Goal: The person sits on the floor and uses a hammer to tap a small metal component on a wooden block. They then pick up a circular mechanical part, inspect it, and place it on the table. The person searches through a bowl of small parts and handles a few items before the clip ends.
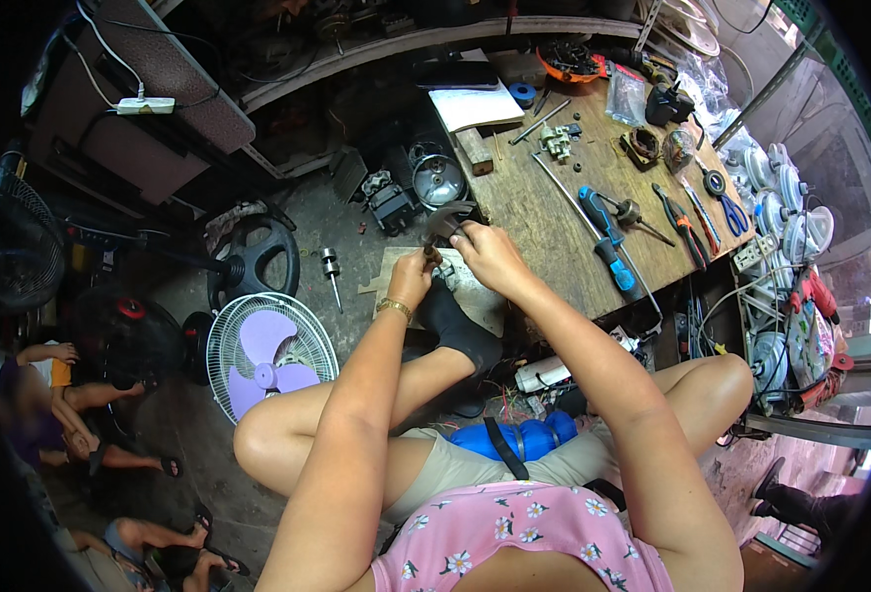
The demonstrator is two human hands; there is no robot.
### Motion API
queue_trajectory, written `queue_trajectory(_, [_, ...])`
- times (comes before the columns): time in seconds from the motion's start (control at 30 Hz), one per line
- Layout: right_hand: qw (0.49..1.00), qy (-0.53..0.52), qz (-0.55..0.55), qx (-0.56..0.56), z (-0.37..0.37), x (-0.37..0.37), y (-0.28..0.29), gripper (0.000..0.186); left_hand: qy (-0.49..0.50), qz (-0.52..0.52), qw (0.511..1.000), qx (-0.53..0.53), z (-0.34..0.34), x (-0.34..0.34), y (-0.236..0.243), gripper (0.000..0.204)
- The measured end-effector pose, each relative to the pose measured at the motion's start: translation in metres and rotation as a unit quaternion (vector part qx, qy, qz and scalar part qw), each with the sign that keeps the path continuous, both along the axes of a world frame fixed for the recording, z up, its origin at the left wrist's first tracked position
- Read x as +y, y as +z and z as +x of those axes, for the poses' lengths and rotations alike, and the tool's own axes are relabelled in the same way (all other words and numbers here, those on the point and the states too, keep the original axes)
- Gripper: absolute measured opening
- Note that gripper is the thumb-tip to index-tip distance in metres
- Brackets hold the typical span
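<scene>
Both hands are raised close together, left of the wooden table's near corner. My left hand (413,280) is closed around a small brownish part, mostly hidden by its fingers. The fingers of my right hand (492,259) close on the edge of a curved grey metal piece (445,219). This piece stands just beyond my left fingers, and I cannot tell whether it joins the brownish part. Below the hands, a flat board (388,264) lies on the floor near my foot in a dark sock (460,329).
The wooden table (544,227) bears blue-handled screwdrivers (613,259), pliers (682,225), scissors (726,202) and an orange bowl (566,64) of small parts. A fan with purple blades (269,365) and a motor (388,202) stand on the floor. Other people sit at the left.
</scene>
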State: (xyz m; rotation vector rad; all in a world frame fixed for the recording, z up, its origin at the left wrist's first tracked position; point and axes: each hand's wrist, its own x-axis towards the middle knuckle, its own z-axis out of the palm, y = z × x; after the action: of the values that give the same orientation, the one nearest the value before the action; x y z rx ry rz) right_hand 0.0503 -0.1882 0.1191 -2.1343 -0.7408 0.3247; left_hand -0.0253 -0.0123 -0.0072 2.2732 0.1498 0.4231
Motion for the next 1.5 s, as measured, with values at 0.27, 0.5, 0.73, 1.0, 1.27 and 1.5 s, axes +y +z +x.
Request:
queue_trajectory(0.27, [0.990, 0.045, -0.086, -0.105, -0.004, 0.007, 0.008, 0.029, 0.009, 0.010, 1.000, 0.008, -0.003, -0.001, 0.004, 0.016])
queue_trajectory(0.5, [0.977, 0.068, 0.006, -0.200, 0.001, 0.020, 0.079, 0.023, -0.007, 0.062, 0.998, 0.010, -0.005, -0.004, 0.009, 0.017])
queue_trajectory(0.73, [0.963, 0.066, 0.055, -0.257, -0.011, 0.006, 0.077, 0.020, -0.010, 0.103, 0.994, 0.037, 0.000, -0.001, 0.005, 0.015])
queue_trajectory(1.0, [0.988, 0.034, -0.028, -0.149, 0.000, 0.002, 0.073, 0.026, -0.022, 0.033, 0.999, 0.018, 0.002, 0.007, -0.001, 0.010])
queue_trajectory(1.27, [0.995, 0.005, -0.056, -0.077, -0.002, -0.010, 0.062, 0.029, 0.012, 0.022, 0.999, 0.035, 0.000, 0.009, 0.008, 0.008])
queue_trajectory(1.5, [0.995, 0.007, -0.059, -0.078, -0.009, -0.011, 0.048, 0.030, -0.004, 0.013, 0.999, 0.041, -0.007, 0.000, 0.009, 0.010])
